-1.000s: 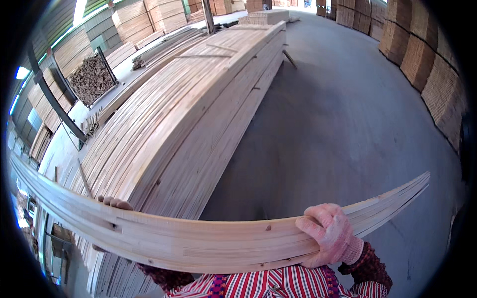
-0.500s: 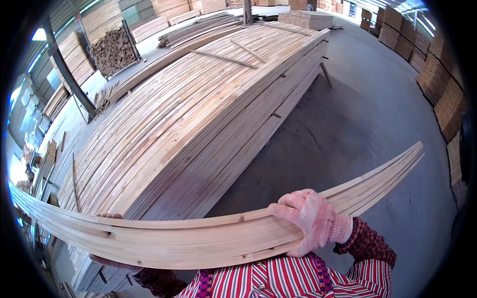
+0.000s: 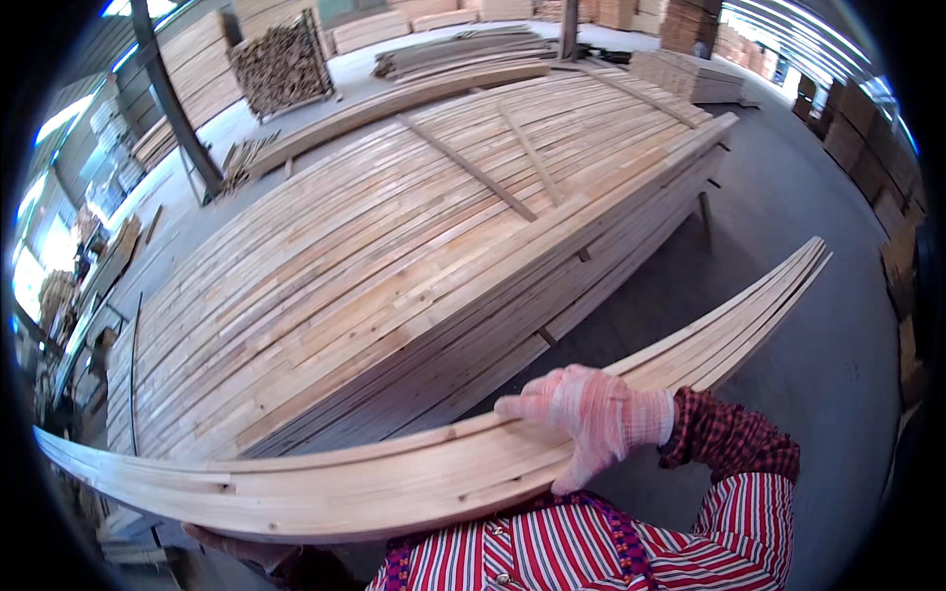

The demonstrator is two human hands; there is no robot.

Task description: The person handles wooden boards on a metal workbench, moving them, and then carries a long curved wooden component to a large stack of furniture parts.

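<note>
A bundle of several long, pale wooden boards [image 3: 374, 483] spans the lower picture in front of my body, its edges bowed by the lens. My right hand [image 3: 596, 419], in a pink-and-white knit glove, is closed over the boards right of the middle, with fingers on the far edge and thumb on the near one. Beneath the left part, my left hand [image 3: 236, 545] supports the bundle from the near side; most of its fingers are hidden under the wood. Just beyond the bundle lies a large stack of similar boards [image 3: 345, 286].
Thin wooden sticks [image 3: 468, 167] lie across the stack's top, and short spacer ends stick out of its side. A dark post [image 3: 172, 108] and a crate of wood pieces [image 3: 283, 67] stand at the back left. Concrete floor [image 3: 788, 355] runs along the right.
The view has turned, so the large stack sits farther right. My hands still hold the bundle; its left end is lower in the picture, and left fingertips over its far edge no longer show.
</note>
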